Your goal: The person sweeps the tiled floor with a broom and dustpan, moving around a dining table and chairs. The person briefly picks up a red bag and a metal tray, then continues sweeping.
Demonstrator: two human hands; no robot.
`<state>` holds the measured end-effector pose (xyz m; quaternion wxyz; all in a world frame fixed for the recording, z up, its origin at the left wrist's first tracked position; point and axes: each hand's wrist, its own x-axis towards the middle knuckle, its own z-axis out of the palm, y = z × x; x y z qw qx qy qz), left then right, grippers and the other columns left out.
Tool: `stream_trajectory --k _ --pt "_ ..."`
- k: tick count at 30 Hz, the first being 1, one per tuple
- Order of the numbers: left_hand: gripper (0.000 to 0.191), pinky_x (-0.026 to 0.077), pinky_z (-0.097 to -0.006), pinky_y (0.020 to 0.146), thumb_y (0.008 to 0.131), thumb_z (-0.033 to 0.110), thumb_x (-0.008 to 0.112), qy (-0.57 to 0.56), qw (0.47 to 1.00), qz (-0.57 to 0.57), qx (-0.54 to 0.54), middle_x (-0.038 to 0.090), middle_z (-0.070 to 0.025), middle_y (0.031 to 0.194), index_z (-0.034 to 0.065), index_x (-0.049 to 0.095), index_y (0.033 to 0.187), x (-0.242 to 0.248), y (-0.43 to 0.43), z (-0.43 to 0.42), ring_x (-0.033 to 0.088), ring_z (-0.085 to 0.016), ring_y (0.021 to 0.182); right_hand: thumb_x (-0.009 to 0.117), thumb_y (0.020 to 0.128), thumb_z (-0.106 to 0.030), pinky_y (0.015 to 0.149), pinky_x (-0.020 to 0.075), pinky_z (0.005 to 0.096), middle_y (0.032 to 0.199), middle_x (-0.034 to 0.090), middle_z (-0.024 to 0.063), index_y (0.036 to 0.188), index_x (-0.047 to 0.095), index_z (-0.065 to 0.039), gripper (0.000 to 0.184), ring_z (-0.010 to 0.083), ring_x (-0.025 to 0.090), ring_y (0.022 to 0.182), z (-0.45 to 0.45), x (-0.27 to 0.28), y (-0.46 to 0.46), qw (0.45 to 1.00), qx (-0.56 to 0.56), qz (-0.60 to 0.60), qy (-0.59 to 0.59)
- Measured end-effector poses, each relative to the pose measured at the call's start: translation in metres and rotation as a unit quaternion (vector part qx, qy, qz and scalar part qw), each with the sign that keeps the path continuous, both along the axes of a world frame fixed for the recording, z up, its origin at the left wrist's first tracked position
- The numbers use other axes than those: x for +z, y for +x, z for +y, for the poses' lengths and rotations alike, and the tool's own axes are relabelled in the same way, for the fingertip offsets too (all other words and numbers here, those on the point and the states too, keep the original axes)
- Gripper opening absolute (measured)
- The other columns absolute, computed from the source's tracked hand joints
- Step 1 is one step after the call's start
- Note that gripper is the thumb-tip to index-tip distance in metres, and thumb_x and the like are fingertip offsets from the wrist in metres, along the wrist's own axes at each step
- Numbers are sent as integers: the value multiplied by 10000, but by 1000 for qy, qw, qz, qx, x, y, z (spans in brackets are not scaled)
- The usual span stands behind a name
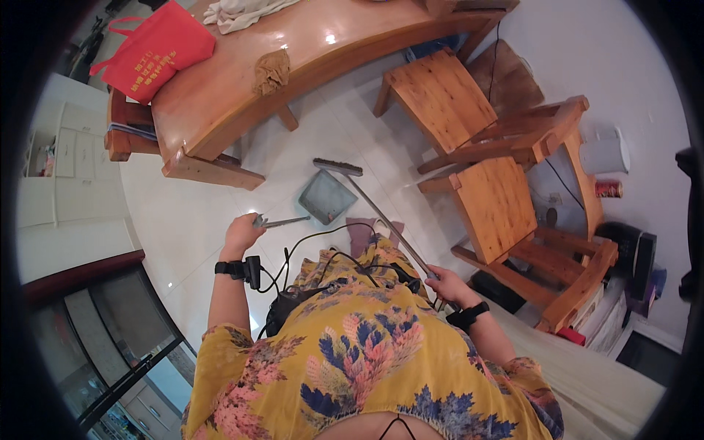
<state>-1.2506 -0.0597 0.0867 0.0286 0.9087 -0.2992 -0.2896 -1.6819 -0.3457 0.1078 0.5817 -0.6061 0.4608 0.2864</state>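
Note:
My left hand (243, 234) grips the end of a long dustpan handle (287, 222). The handle runs to a grey-green dustpan (328, 197) on the tiled floor, with a little debris near its handle side. My right hand (452, 287) is closed around the metal handle of a broom (385, 221). The broom's head (338, 166), with dark bristles, lies just beyond the dustpan's far edge; whether the two touch, I cannot tell.
Ahead stands a wooden table (236, 104) bearing a crumpled brown cloth (271, 72) and a red bag (157, 52). Two wooden chairs, a farther one (443, 102) and a nearer one (495, 209), stand to the right. A glass-fronted cabinet (110, 324) is at the left. Black cables (313, 234) hang before me.

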Motion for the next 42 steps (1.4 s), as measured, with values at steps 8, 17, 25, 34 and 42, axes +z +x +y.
stream_trajectory --k 8,17,25,34,42 --pt "289 494 -426 724 698 277 687 22 997 16 73 652 -127 889 128 626 938 5 3 -38 609 -338 851 581 848 -229 444 401 280 590 512 40 1248 514 -133 417 124 465 446 -122 -27 50 994 93 -49 -7" --pt "270 502 -394 690 707 206 690 54 984 30 168 661 -89 856 191 639 972 16 -17 -89 625 -309 801 579 856 -265 644 504 342 914 641 208 1325 430 -59 532 242 635 683 -250 -116 91 982 155 -64 -87" --pt "280 501 -404 691 710 206 685 88 984 -4 157 658 -95 872 164 632 981 17 -17 -87 622 -308 810 527 895 -159 375 402 294 595 510 53 1366 370 -89 501 135 494 423 -277 -86 129 998 57 9 -19" --pt "235 492 -418 668 733 205 655 42 991 -16 126 641 -118 808 156 613 959 13 -30 -72 608 -331 791 511 902 -134 354 388 267 591 467 22 1374 350 -54 505 111 459 392 -200 -116 70 995 -1 -67 -76" --pt "246 489 -412 684 719 175 645 27 994 41 96 640 -120 828 140 620 960 37 -28 -31 605 -328 800 534 885 -174 399 429 313 629 539 95 1366 342 -28 538 170 510 402 -135 -120 45 990 80 -7 -119"
